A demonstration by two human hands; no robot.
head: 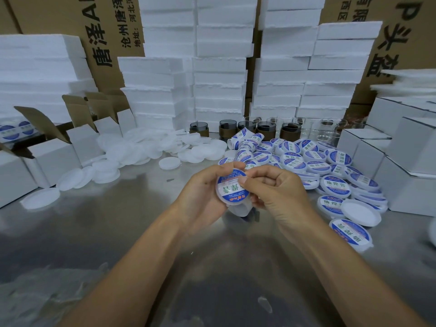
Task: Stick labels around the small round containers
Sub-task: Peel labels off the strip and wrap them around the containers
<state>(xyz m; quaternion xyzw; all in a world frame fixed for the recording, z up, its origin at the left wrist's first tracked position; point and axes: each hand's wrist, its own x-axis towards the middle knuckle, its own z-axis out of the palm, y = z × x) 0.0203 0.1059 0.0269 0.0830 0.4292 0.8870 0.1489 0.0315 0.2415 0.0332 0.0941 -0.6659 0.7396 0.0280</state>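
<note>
Little round container is held up over the table in the left hand, fingers curled round its left rim, flat face toward us, while the right hand pinches its right edge, thumb on the label.

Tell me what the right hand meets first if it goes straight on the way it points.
The labelled round container held by the left hand: the right hand points up-left at it, fingertips touching it.

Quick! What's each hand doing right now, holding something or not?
Left hand: holding the small round container, fingers curled round it.
Right hand: pinching that same container's edge, thumb on its blue label.
</note>
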